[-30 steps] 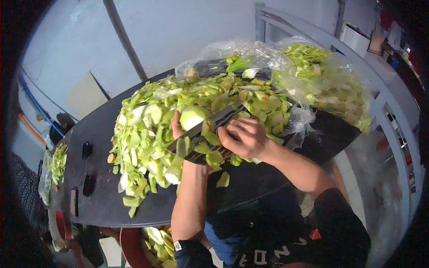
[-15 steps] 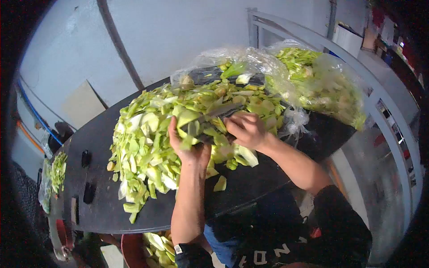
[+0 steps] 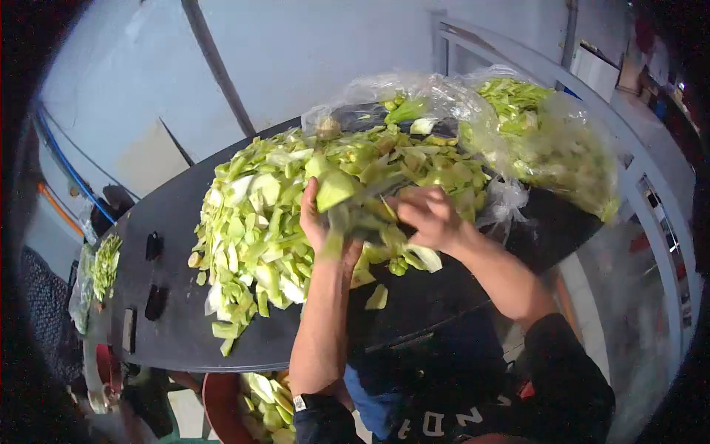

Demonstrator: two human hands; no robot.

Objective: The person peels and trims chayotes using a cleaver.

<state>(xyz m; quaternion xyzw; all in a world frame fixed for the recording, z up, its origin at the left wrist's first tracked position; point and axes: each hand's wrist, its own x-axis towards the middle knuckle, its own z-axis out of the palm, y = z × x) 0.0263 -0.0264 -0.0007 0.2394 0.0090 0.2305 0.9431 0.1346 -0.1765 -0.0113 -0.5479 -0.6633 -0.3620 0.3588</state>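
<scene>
Two bare hands work over a heap of green peelings (image 3: 248,229) spread across a dark counter (image 3: 177,329). The left hand (image 3: 330,235) holds a pale green vegetable (image 3: 335,189), its thumb up along the left side and the other fingers mostly hidden beneath; the vegetable sits above the near middle of the heap. The right hand (image 3: 431,218), blurred, is curled closed around the near-right end of a knife (image 3: 372,203), whose blade lies just beside the vegetable, on its near right side. The blade is too blurred to tell whether it touches the vegetable. A single loose piece (image 3: 377,297) lies on the counter, nearer than the heap and between the two forearms. Far right, a clear plastic bag (image 3: 547,152) bulges with cut greens, close to a white railing (image 3: 642,174). On the counter's left part lie two small black objects (image 3: 154,274) and a narrow bar (image 3: 129,330). Below the near edge, a reddish tub (image 3: 220,403) holds more pale green pieces (image 3: 266,403).
</scene>
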